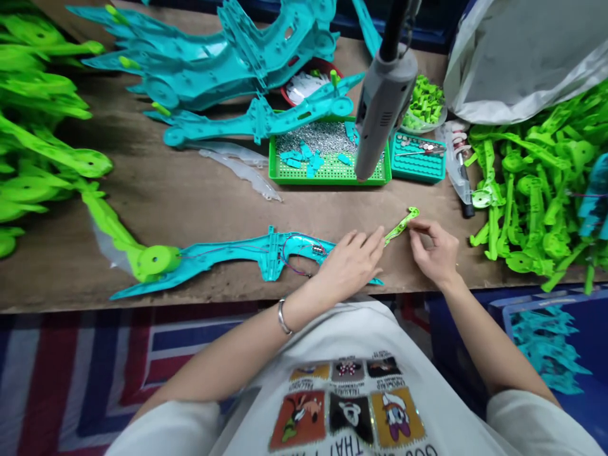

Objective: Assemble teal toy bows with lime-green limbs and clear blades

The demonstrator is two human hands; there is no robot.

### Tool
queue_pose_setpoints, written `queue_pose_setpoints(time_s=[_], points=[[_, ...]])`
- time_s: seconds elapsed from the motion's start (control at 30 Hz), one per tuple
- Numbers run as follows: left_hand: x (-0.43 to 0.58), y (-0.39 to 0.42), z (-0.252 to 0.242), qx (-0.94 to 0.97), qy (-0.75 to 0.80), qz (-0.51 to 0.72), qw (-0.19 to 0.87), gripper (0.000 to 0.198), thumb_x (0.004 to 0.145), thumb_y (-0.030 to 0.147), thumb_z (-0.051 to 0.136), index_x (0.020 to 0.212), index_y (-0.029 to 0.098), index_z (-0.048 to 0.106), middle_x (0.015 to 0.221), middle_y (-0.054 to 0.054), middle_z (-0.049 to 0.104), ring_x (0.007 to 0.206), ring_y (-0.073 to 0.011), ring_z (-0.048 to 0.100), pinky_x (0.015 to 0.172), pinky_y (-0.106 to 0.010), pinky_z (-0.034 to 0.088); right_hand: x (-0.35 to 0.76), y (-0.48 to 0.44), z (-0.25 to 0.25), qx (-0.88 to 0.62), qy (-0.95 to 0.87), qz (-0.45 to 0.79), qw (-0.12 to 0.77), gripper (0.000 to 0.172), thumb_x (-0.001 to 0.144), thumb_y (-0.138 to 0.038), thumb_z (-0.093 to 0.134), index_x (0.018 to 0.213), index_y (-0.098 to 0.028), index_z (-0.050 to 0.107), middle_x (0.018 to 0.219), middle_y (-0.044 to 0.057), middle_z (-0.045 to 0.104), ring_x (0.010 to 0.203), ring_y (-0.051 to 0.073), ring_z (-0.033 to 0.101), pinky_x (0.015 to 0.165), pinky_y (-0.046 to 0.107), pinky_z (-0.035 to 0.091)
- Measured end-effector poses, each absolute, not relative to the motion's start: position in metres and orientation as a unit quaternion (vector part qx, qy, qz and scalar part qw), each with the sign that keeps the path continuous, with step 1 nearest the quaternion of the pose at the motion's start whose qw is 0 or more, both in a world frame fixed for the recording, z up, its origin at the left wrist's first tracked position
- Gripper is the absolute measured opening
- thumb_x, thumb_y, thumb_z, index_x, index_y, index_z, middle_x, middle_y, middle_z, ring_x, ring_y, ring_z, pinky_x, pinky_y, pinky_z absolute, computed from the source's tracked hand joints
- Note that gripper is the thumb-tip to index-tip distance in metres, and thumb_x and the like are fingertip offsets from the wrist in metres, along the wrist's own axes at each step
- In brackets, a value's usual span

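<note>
A long blue plastic bow-shaped part point(223, 251) lies across the table, with thin red and blue wires point(286, 253) along it. A green limb piece point(156, 261) is joined at its left end. My left hand point(354, 263) lies over the right end of the blue part, its fingers spread and pressing down. Beyond its fingertips a small green arm piece point(401, 226) sticks out up and right. My right hand point(432, 250) is beside that piece, thumb and index finger pinched together; what is between them is too small to make out.
Green tray point(330, 180) of screws and blue bits sits behind the hands. A grey electric screwdriver point(387, 107) hangs above it. Blue box point(418, 166) stands beside the tray. Green parts point(527, 183) pile up at right, others point(38, 139) at left. Large blue shells point(213, 63) lie at the back.
</note>
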State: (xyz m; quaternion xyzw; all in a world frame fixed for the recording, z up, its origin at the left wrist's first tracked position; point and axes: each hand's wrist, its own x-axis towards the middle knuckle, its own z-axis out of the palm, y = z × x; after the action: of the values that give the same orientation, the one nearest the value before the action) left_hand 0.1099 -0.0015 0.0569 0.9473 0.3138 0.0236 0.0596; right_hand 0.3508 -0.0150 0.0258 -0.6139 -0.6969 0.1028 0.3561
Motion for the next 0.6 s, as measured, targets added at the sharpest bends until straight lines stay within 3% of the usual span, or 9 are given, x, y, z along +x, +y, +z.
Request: queue_pose_setpoints(time_s=[0.07, 0.13, 0.23, 0.33, 0.47, 0.6], points=[[0.103, -0.006, 0.061, 0.931, 0.354, 0.049, 0.075, 0.064, 0.101, 0.043, 0.051, 0.153, 0.009, 0.036, 0.158, -0.014, 0.043, 0.127, -0.0290, 0.049, 0.115, -0.044, 0.033, 0.345, -0.023, 0.031, -0.597, -0.713, 0.108, 0.352, 0.025, 0.088, -0.015, 0.062, 0.110, -0.024, 0.068, 0.103, 0.005, 0.077, 0.093, 0.022, 0.075, 0.087, 0.037, 0.060], [0.099, -0.011, 0.064, 0.914, 0.390, 0.071, 0.089, 0.062, 0.100, 0.042, 0.053, 0.151, 0.010, 0.038, 0.149, -0.016, 0.052, 0.125, -0.0290, 0.051, 0.115, -0.046, 0.031, 0.338, -0.029, 0.035, -0.558, -0.739, 0.140, 0.350, 0.029, 0.087, -0.012, 0.061, 0.112, -0.025, 0.066, 0.108, 0.006, 0.076, 0.099, 0.023, 0.073, 0.090, 0.041, 0.060], [0.096, -0.018, 0.067, 0.900, 0.418, 0.079, 0.095, 0.051, 0.099, 0.043, 0.054, 0.139, 0.011, 0.049, 0.123, -0.016, 0.065, 0.110, -0.0295, 0.057, 0.103, -0.046, 0.039, 0.327, -0.032, 0.035, -0.495, -0.771, 0.199, 0.348, 0.028, 0.087, -0.010, 0.060, 0.110, -0.025, 0.064, 0.116, 0.008, 0.075, 0.112, 0.025, 0.070, 0.099, 0.048, 0.057], [0.097, -0.021, 0.067, 0.899, 0.425, 0.064, 0.089, 0.040, 0.100, 0.041, 0.052, 0.128, 0.013, 0.052, 0.106, -0.012, 0.065, 0.099, -0.0286, 0.060, 0.088, -0.043, 0.043, 0.323, -0.028, 0.031, -0.463, -0.787, 0.235, 0.332, 0.021, 0.090, -0.010, 0.059, 0.104, -0.025, 0.065, 0.120, 0.008, 0.074, 0.115, 0.024, 0.068, 0.103, 0.050, 0.055], [0.101, -0.021, 0.064, 0.895, 0.433, 0.045, 0.097, 0.026, 0.102, 0.034, 0.050, 0.122, 0.018, 0.053, 0.102, -0.007, 0.063, 0.089, -0.0231, 0.064, 0.078, -0.036, 0.044, 0.325, -0.018, 0.027, -0.443, -0.803, 0.240, 0.319, 0.016, 0.093, -0.011, 0.060, 0.100, -0.023, 0.069, 0.114, 0.008, 0.076, 0.108, 0.021, 0.070, 0.100, 0.046, 0.056], [0.103, -0.020, 0.062, 0.886, 0.448, 0.041, 0.115, 0.023, 0.102, 0.038, 0.051, 0.117, 0.021, 0.056, 0.101, -0.004, 0.062, 0.078, -0.0192, 0.064, 0.060, -0.031, 0.039, 0.323, -0.010, 0.029, -0.437, -0.812, 0.225, 0.315, 0.015, 0.094, -0.012, 0.061, 0.097, -0.023, 0.072, 0.103, 0.006, 0.078, 0.099, 0.021, 0.071, 0.093, 0.044, 0.057]])
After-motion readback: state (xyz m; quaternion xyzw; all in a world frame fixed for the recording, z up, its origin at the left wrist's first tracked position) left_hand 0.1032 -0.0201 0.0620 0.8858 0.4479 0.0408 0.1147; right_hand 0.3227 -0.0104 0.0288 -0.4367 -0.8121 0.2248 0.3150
